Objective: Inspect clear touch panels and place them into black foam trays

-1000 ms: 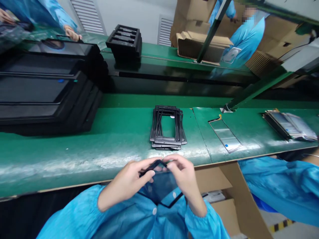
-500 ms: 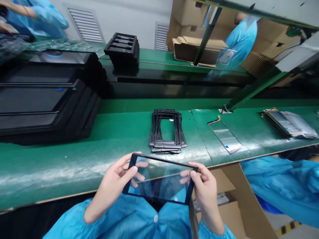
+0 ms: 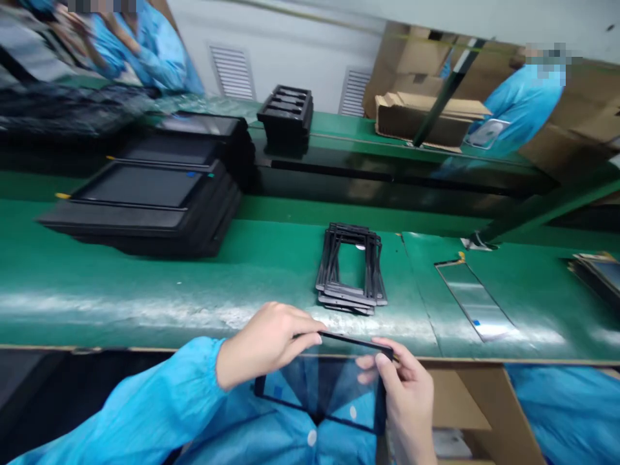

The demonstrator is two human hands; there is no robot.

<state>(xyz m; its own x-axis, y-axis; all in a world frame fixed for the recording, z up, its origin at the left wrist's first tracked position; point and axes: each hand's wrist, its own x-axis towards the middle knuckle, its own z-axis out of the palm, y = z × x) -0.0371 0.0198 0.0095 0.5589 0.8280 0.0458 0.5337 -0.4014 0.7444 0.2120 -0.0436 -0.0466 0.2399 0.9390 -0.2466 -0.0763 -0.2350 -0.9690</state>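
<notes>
In front of my body I hold a black-framed glass touch panel, clear enough to show the blue coat through it. My right hand grips its right end, thumb on the near face and fingers behind the glass. My left hand pinches the top edge near the middle, its thumb and fingers closed on the rim. Just beyond lies a loose stack of black rectangular frames on the green bench. Right of that stack, a single clear panel with an orange flex tail lies flat.
At left stand piled black trays with dark panels on top. A smaller stack of black trays and cardboard dividers sit on the back ledge. A green post rises at right. Below the bench edge is an open carton.
My left hand has slid from the panel's left end to the middle of its top edge. My right hand keeps its grip. The camera view has shifted left.
</notes>
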